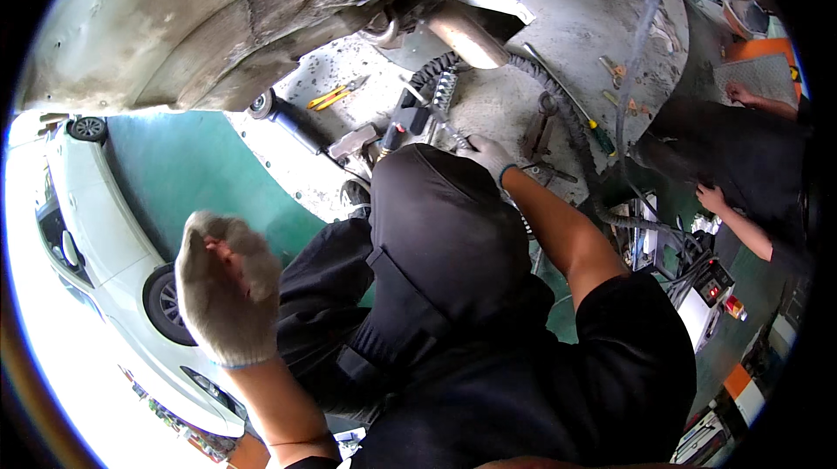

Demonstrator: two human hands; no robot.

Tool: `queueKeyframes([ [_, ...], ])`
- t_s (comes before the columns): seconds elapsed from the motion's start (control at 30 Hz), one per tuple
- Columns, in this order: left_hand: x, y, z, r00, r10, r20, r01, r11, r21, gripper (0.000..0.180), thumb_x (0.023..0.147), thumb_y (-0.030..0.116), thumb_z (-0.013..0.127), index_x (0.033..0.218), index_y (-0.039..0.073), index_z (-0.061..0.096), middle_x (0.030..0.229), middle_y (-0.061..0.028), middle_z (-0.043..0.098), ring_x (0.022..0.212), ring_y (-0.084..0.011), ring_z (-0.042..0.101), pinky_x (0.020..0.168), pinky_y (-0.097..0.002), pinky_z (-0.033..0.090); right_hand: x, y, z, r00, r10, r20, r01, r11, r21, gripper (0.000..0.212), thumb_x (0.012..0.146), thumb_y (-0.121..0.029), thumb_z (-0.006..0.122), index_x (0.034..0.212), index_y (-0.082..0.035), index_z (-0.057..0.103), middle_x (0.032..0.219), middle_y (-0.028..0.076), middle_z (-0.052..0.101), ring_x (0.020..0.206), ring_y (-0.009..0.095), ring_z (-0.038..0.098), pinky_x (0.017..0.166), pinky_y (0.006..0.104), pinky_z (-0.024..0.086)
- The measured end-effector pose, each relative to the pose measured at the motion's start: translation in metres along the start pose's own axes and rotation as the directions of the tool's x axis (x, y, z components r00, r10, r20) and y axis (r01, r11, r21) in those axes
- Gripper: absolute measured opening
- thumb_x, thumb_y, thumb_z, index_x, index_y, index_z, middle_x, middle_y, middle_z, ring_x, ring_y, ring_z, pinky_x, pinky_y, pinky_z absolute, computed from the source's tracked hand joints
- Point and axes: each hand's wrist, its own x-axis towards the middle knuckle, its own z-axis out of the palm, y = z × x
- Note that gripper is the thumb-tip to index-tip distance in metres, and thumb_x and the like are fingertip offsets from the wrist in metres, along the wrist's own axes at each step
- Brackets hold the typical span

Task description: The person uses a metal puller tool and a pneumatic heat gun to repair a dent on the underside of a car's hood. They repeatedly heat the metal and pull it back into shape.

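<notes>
My left hand (228, 290), in a dirty pale work glove, is raised apart from everything at the left. Its fingers curl together; skin shows in a gap in the glove, and I see nothing held. My right hand (488, 158), gloved too, is closed at the end of a slender metal tool (443, 120) over the grey metal platform (336, 68). The tool's exact kind is unclear. Beside it lie a black tool with a red spot (403, 125), a hammer (353, 141), yellow-handled pliers (338, 94) and a dark cylinder (292, 123). My bent knee (445, 207) partly blocks the view.
A large dirty vehicle panel (192, 24) hangs overhead, with a metal pipe (466, 33) near it. A ribbed black hose (571, 107) and a yellow-green screwdriver (602, 138) lie at right. Another person (732, 155) works there. White cars (113, 234) stand at left.
</notes>
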Motion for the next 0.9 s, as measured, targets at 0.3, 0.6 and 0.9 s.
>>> queueKeyframes([
  [0.3, 0.119, -0.086, -0.028, 0.842, -0.521, -0.140, 0.486, 0.619, 0.618, 0.024, 0.104, 0.031, 0.061, 0.097, 0.008, 0.060, 0.073, -0.0028, 0.057, 0.057, -0.0135, 0.051, 0.050, -0.0269, 0.036, 0.016, 0.006, -0.011, 0.946, 0.164, -0.279, -0.223, 0.955, -0.197, 0.034, 0.095, -0.040, 0.063, 0.104, -0.008, 0.065, 0.100, 0.024, 0.071, 0.095, 0.048, 0.067, 0.080, 0.0540, 0.053],
  [0.6, 0.197, -0.333, -0.135, 0.641, -0.712, -0.287, 0.760, 0.642, 0.107, 0.045, 0.093, 0.059, 0.067, 0.096, 0.015, 0.067, 0.077, -0.0049, 0.061, 0.064, -0.0179, 0.056, 0.059, -0.0334, 0.045, 0.008, 0.023, 0.000, 0.988, 0.086, -0.126, -0.114, 0.965, -0.235, 0.043, 0.093, -0.046, 0.065, 0.114, -0.009, 0.068, 0.110, 0.024, 0.071, 0.100, 0.045, 0.068, 0.085, 0.0503, 0.055],
  [0.9, 0.225, -0.340, -0.106, 0.635, -0.768, -0.088, 0.607, 0.566, -0.559, 0.048, 0.084, 0.061, 0.076, 0.072, 0.023, 0.049, 0.053, 0.0042, 0.034, 0.048, -0.0152, 0.036, 0.049, -0.0313, 0.029, -0.010, 0.017, -0.009, 0.988, 0.120, -0.094, -0.146, 0.922, -0.360, 0.045, 0.095, -0.046, 0.064, 0.119, -0.007, 0.066, 0.110, 0.022, 0.071, 0.100, 0.041, 0.069, 0.085, 0.0486, 0.055],
])
